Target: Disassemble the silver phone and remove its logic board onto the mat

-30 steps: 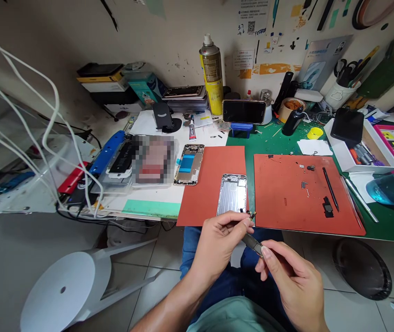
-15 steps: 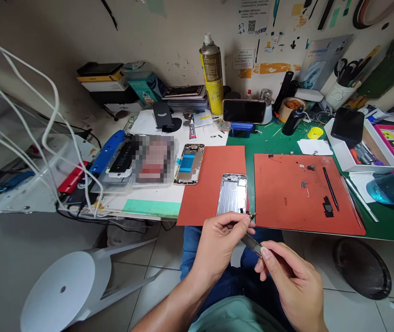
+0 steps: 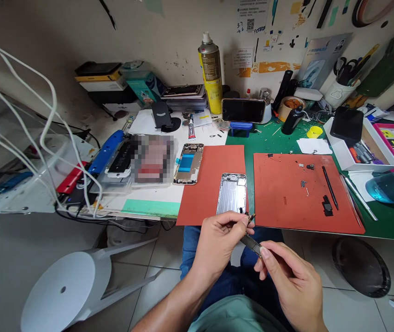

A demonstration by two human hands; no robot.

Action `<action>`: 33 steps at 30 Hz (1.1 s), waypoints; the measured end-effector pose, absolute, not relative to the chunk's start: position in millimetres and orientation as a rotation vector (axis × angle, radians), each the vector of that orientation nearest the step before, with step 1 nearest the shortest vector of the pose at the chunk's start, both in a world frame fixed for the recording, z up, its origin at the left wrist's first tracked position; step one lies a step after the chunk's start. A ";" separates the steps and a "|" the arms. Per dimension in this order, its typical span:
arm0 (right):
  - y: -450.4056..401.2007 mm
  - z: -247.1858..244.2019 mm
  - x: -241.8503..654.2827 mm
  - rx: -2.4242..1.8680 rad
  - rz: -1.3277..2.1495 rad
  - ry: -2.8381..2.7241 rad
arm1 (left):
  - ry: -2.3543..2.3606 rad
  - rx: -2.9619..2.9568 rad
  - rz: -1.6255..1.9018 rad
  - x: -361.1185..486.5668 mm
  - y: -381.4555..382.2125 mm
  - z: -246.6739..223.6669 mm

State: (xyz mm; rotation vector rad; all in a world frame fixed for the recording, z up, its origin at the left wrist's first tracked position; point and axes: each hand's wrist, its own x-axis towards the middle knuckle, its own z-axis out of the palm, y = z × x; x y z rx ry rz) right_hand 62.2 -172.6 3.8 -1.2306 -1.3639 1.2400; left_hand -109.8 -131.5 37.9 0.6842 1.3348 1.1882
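Note:
A narrow dark phone logic board (image 3: 251, 243) is held slantwise between my two hands, just off the table's front edge. My left hand (image 3: 222, 240) pinches its upper end, where a small piece pokes out past the fingertips. My right hand (image 3: 286, 272) grips the lower end between thumb and fingers. Right behind my left hand, a silver phone housing (image 3: 232, 191) lies on the left red mat (image 3: 200, 203), its inside facing up. Another phone housing, gold with blue strips (image 3: 189, 163), rests at that mat's left edge.
On the right red mat (image 3: 300, 184) lie small parts, a black part (image 3: 327, 206) and a black pen-like tool (image 3: 330, 186). Behind stand a phone on a blue holder (image 3: 243, 110) and a yellow spray can (image 3: 211, 76). A white stool (image 3: 66, 290) is at left; white cables hang there.
Both hands keep their hold on the logic board, almost unmoved. The view has shifted very slightly.

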 end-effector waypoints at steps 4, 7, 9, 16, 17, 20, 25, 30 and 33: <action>-172.0 4.4 62.4 -1.218 1.229 -1.373 | 1.336 0.686 1.182 -109.4 -130.9 37.5; -171.7 5.1 62.4 -1.220 1.223 -1.368 | 1.332 0.683 1.183 -109.1 -130.6 37.9; -171.8 5.5 62.4 -1.222 1.222 -1.365 | 1.329 0.685 1.183 -108.9 -130.5 38.8; -172.8 5.9 63.3 -1.247 1.224 -1.375 | 1.351 0.692 1.182 -108.8 -129.6 43.0; -173.0 5.9 63.4 -1.244 1.221 -1.376 | 1.350 0.692 1.182 -108.8 -129.5 43.4; -173.8 5.9 63.6 -1.233 1.214 -1.372 | 1.350 0.691 1.177 -108.7 -129.1 43.9; -174.7 5.2 64.2 -1.218 1.207 -1.375 | 1.357 0.702 1.167 -108.7 -129.0 43.5; -174.2 5.6 64.6 -1.216 1.214 -1.385 | 1.353 0.704 1.161 -108.4 -129.5 44.0; -174.6 6.4 65.3 -1.222 1.214 -1.383 | 1.345 0.696 1.160 -108.6 -129.8 43.7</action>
